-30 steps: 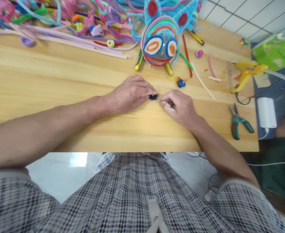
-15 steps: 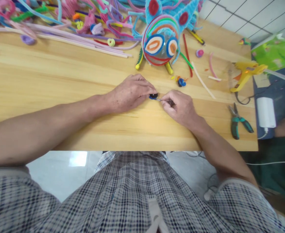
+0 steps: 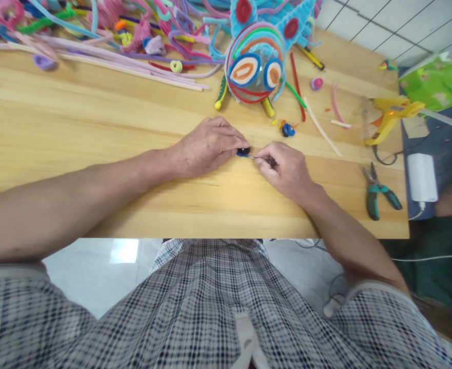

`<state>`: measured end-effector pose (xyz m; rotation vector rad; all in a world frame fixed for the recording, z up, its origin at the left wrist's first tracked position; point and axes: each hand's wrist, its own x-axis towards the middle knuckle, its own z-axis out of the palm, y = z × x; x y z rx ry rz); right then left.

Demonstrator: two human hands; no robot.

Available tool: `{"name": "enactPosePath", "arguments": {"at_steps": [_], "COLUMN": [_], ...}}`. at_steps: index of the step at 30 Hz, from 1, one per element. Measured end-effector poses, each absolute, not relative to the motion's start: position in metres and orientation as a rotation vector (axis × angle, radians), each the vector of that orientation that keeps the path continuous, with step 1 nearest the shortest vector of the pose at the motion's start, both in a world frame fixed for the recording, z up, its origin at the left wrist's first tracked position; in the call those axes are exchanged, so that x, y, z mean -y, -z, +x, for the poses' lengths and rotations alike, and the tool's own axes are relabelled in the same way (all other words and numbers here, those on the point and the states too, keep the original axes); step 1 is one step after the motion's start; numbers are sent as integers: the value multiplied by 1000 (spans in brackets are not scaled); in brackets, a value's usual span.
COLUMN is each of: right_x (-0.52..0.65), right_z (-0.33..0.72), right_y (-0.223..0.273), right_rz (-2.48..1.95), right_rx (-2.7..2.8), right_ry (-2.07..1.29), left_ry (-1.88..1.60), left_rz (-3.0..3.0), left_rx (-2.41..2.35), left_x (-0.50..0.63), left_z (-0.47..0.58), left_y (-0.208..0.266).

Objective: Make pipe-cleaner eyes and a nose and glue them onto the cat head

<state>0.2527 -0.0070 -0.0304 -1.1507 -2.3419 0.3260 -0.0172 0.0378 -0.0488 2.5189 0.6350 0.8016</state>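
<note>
I'm resting the fingertips of the left hand (image 3: pixel 210 146) on a small shiny black piece (image 3: pixel 243 150), and they are touching its left side. The left fingers are bunching close together, but the thumb is hiding too much, so I cannot tell if they are pinching the piece or just pressing it. The piece is sitting on the wooden table (image 3: pixel 152 210), between my two hands, with something blue (image 3: pixel 241 155) showing along its near edge. With the right hand (image 3: pixel 283 166) I'm pinching a thin metal tool (image 3: pixel 252 157) between thumb and finger, and its tip is pointing left at that blue edge. The tip is too tiny for me to tell if it is going under. So I'm guessing this is the fiddly step: one hand steadying, the other working the edge. To me, the next move is asking for small, soft pushes, since a hard poke could make the round piece skid. The big-eyed animal figure (image 3: pixel 254 77) is standing on the far side, a little curly blue bit (image 3: pixel 288 129) is lying nearer, and the pliers (image 3: pixel 377 192) are waiting off to the right.
</note>
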Motion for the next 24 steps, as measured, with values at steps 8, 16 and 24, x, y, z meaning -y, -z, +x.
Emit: {"name": "enactPosePath", "arguments": {"at_steps": [8,16,24], "right_x": [8,9,10], "right_z": [253,252,250], "right_y": [28,27,24], "right_rz": [-1160,-1183,-1191], "right_rx": [2353,2334,2312], "right_ry": [-329,-363,-396], "left_ry": [-810,-807,-815], "left_rz": [2500,2498,2514], "left_rx": [-642,-647,-648], "left_x": [-38,-38,-37], "left_z": [-17,-18,-17], "left_y": [48,49,50]}}
